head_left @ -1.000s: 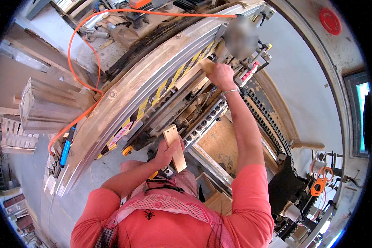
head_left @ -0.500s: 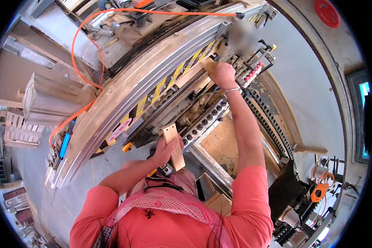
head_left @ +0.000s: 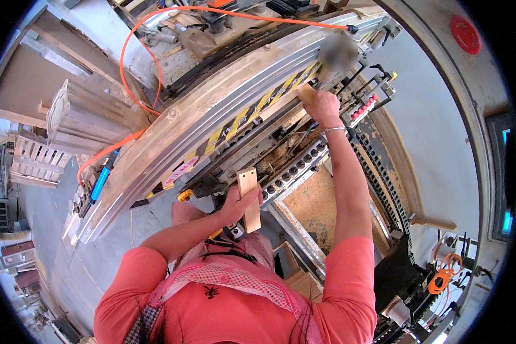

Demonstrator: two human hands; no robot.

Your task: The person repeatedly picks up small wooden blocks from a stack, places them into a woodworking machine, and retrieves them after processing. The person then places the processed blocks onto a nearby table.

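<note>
My left hand [head_left: 234, 206] is closed around a short, flat piece of pale wood [head_left: 248, 183]. Two small dark holes show near its upper end, and it is held upright close to my waist. At full reach, my right hand [head_left: 323, 109] grips the end of another pale wood piece [head_left: 307, 93] beside the machine's striped yellow-black edge [head_left: 235, 127]. Part of that second piece is hidden by my fingers.
A long machine table with metal rails [head_left: 212, 97] curves across ahead. An orange hose [head_left: 122, 63] loops over it at the left. Along the machine run a row of black round fittings [head_left: 293, 171] and a chain track [head_left: 382, 172]. A red button [head_left: 465, 34] sits at the upper right.
The whole view has shifted, so the machine appears farther right. The wood piece in my left hand now stands more upright. Both hands keep their hold.
</note>
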